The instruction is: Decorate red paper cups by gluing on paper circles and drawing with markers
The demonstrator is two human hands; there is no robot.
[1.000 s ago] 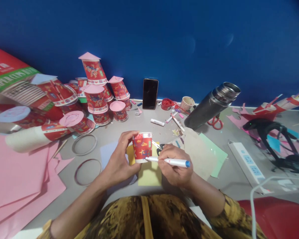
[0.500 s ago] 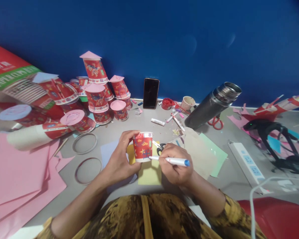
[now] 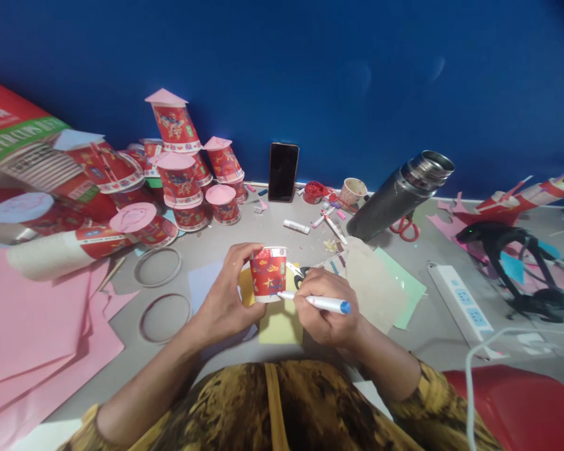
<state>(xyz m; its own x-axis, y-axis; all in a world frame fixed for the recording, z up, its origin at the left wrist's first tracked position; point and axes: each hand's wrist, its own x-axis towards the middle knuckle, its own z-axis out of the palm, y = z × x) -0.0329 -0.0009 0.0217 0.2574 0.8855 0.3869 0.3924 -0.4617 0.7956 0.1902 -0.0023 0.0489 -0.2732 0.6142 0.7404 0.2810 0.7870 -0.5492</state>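
My left hand [image 3: 229, 294] grips a red printed paper cup [image 3: 268, 274] by its left side, thumb at the base and fingers at the top. The cup is held upright over the table, its white rim uppermost. Blue lines show near its lower edge. In my right hand [image 3: 328, 307] is a white marker [image 3: 326, 304] with a blue end, its tip at the blue lines on the cup. Yellow paper [image 3: 281, 326] lies below the cup. Scissors [image 3: 297, 274] with black handles lie behind my right hand, partly hidden by it and the cup.
Red paper cups [image 3: 181, 181] with pink paper roofs are stacked at the back left. Pink paper sheets [image 3: 32, 313] and two tape rings [image 3: 164, 318] lie to the left. A phone [image 3: 282, 172], a dark flask [image 3: 395, 200] and a power strip [image 3: 460, 307] stand or lie beyond and right.
The marker tip has shifted slightly left along the cup's lower edge, with my right hand following. My left hand keeps its hold on the cup. The whole view has shifted a little.
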